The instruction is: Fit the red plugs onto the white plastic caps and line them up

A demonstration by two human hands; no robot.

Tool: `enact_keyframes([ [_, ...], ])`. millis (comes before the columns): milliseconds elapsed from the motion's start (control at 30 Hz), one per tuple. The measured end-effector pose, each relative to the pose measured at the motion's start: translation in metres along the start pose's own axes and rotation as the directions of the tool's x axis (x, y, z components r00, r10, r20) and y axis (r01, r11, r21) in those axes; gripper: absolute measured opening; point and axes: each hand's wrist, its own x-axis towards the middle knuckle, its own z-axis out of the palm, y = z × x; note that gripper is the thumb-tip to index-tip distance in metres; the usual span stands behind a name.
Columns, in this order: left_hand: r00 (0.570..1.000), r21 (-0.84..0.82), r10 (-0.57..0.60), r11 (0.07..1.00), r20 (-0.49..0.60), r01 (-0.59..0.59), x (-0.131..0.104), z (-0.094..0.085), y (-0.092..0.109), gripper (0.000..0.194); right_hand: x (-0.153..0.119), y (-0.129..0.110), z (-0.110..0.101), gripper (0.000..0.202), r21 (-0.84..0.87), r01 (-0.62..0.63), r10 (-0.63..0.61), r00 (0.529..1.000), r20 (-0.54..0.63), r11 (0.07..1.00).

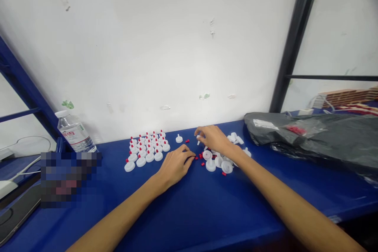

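Two bare hands: left grip [174, 165] and right grip [214, 138], both over blue surface [191, 208].
Right grip: fingertips pinching one white spout cap [198, 137], spout angled down; looks held by its base, leaving spout free.
Left grip: thumb and forefinger close together at a red tip [196, 158]; can't tell if pinched or only touched.
Loose pile: white caps [210, 165] mixed with red bits, below and beside right grip, lying any which way; probably kept there for short reach.
Rows: red-tipped caps [150, 156] left of left grip, upright on wide bases, likely for stability.
Lone cap: bare-spout cap [179, 138] upright, just beyond left grip.
Outer stuff: water bottle [75, 132] well left of left grip; dark plastic bag [319, 138] right of right grip.
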Motion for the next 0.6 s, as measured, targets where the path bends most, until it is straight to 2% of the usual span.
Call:
enact_keyframes([
  [233, 0.999, -0.087, 0.035, 0.996, 0.003, -0.035, -0.0023, -0.0033, 0.0016, 0.031, 0.0013, -0.0016, 0.0006, 0.026, 0.067, 0.001, 0.002, 0.999, -0.048, 0.998],
  [400, 0.997, -0.134, 0.075, 0.988, 0.024, -0.071, -0.0023, -0.0006, 0.0043, 0.024, 0.0005, -0.003, 0.0016, 0.029, 0.079, 0.014, -0.009, 0.998, -0.066, 0.997],
  [600, 0.998, -0.138, 0.056, 0.989, -0.008, -0.057, -0.0042, -0.0016, 0.008, 0.023, 0.0004, -0.0029, 0.0022, 0.029, 0.063, 0.034, -0.029, 0.997, -0.074, 0.997],
])
